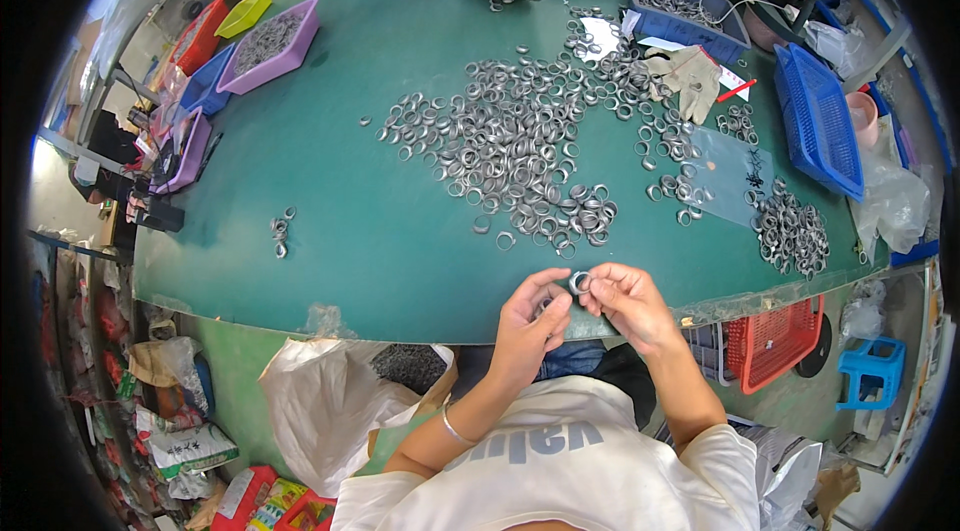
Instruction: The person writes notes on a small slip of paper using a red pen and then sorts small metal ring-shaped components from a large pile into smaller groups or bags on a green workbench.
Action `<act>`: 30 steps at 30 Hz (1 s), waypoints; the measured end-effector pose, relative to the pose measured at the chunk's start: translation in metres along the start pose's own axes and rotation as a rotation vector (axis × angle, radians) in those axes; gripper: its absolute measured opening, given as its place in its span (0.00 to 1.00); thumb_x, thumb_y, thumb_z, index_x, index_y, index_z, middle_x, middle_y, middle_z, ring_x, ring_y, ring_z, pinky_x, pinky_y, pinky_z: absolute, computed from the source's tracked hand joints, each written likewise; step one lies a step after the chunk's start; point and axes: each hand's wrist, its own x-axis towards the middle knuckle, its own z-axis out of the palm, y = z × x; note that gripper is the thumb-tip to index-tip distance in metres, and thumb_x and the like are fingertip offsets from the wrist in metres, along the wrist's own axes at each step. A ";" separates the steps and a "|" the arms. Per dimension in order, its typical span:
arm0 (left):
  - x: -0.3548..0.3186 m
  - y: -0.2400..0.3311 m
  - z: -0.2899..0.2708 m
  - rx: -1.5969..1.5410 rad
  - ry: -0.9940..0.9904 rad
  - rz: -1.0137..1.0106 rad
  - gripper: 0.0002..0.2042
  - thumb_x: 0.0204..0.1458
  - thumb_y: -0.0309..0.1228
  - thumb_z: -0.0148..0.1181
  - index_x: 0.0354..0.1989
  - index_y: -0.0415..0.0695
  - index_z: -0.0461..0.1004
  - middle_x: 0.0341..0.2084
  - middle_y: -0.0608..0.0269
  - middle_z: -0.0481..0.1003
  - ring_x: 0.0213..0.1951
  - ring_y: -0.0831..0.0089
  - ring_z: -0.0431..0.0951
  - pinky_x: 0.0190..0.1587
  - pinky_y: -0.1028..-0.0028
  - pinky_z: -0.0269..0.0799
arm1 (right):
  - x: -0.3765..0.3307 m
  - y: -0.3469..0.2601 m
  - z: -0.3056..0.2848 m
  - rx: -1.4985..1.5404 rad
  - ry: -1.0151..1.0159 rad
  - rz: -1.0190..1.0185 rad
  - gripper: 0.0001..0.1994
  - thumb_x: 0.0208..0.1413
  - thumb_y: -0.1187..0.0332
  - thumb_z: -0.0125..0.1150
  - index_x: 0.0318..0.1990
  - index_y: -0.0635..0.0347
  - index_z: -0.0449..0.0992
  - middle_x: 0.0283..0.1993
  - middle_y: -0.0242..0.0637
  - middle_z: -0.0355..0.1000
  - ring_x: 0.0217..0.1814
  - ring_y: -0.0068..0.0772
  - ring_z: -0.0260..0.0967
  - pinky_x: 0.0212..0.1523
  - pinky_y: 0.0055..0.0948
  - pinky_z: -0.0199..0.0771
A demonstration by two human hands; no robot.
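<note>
At the near edge of the green table (330, 161), my right hand (632, 309) pinches a grey metal ring (579, 283) between thumb and fingertips. My left hand (530, 321) is close beside it, its fingers curled round what looks like another metal ring (543, 306), partly hidden. Ahead of both hands spreads a large pile of similar rings (510, 131). A smaller heap of rings (790, 234) lies at the right near edge, partly by a clear plastic bag (725, 176). Several rings (281, 236) sit apart on the left.
A glove (690, 81) and a red pen (736, 91) lie at the right, near a blue-grey bin (690, 26) of rings and blue baskets (818, 121). A purple tray (270, 46) is far left. Below the edge are a white sack (320, 406) and a red basket (775, 341).
</note>
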 end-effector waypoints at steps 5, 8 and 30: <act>-0.001 -0.008 -0.007 0.085 -0.025 0.029 0.13 0.59 0.25 0.55 0.52 0.37 0.70 0.30 0.67 0.69 0.23 0.86 0.60 0.19 0.85 0.53 | -0.008 0.000 0.019 -0.422 0.072 -0.273 0.05 0.56 0.76 0.60 0.39 0.66 0.77 0.38 0.37 0.76 0.38 0.26 0.71 0.40 0.26 0.70; -0.004 -0.004 -0.004 0.081 -0.032 0.056 0.14 0.59 0.25 0.55 0.53 0.36 0.70 0.31 0.67 0.70 0.23 0.86 0.60 0.19 0.85 0.53 | -0.008 -0.004 0.024 -0.747 0.096 -0.526 0.06 0.50 0.79 0.61 0.36 0.65 0.78 0.36 0.39 0.74 0.36 0.33 0.71 0.39 0.30 0.69; -0.004 -0.005 -0.006 -0.092 0.117 0.056 0.10 0.54 0.20 0.48 0.43 0.36 0.73 0.30 0.60 0.70 0.27 0.78 0.67 0.19 0.84 0.57 | 0.033 -0.012 -0.009 -1.507 0.472 -0.730 0.06 0.47 0.77 0.62 0.33 0.62 0.73 0.35 0.38 0.70 0.40 0.43 0.66 0.41 0.38 0.64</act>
